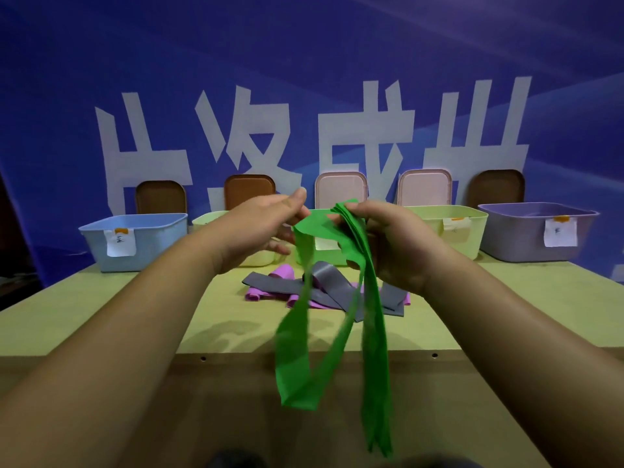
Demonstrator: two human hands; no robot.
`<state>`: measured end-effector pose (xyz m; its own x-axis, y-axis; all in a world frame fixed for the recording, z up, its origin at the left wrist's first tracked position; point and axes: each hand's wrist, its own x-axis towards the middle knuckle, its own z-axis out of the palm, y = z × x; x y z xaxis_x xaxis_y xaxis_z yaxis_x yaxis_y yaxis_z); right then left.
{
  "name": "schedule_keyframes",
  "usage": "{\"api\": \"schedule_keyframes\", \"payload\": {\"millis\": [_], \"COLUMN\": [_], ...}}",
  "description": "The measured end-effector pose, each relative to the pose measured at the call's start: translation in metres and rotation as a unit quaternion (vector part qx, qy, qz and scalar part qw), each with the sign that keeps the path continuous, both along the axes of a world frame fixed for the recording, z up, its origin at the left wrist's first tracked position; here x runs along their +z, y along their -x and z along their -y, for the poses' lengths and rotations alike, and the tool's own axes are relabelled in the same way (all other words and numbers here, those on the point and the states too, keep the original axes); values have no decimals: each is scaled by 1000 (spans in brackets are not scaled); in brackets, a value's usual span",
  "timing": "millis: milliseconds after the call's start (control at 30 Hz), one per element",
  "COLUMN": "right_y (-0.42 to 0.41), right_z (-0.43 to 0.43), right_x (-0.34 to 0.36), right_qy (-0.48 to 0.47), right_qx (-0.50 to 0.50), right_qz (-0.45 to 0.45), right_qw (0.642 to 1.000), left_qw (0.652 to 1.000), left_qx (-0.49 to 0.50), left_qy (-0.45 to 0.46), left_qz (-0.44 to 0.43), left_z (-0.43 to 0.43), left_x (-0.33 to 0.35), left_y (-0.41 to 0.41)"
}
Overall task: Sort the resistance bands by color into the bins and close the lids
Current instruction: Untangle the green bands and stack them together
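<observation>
Green resistance band point(297, 349) hangs between our two raised hands, just in front of the row of open bins. Our left hand point(260, 224) pinches one end between thumb and fingers point(297, 197). Our right hand point(398, 244) grips the gathered folds, fingers curled round them. The band's long axis runs straight down, and its loose loops trail past the bench point(101, 315) edge. The green bin point(324, 259) sits directly behind both hands, about equally near each. The band looks thin, limp and matte. Grey bands point(332, 287) and pink bands point(256, 293) lie tangled on the bench.
</observation>
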<state>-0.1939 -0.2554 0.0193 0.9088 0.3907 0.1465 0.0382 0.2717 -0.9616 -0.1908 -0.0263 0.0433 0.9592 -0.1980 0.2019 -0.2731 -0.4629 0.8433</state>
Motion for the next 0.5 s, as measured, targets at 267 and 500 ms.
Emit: {"api": "schedule_keyframes", "payload": {"millis": [267,500], "right_y": [4,6], "right_z": [-7,-3], "right_x": [3,3], "right_qy": [16,37], "right_qx": [-9,-22], "right_qz": [54,102], "right_qw": [998,994], "left_qw": [995,993], "left_qx": [24,47], "left_qy": [91,94], "left_qz": [26,62], "left_z": [8,8], "left_x": [11,20], "left_y": [16,18]}}
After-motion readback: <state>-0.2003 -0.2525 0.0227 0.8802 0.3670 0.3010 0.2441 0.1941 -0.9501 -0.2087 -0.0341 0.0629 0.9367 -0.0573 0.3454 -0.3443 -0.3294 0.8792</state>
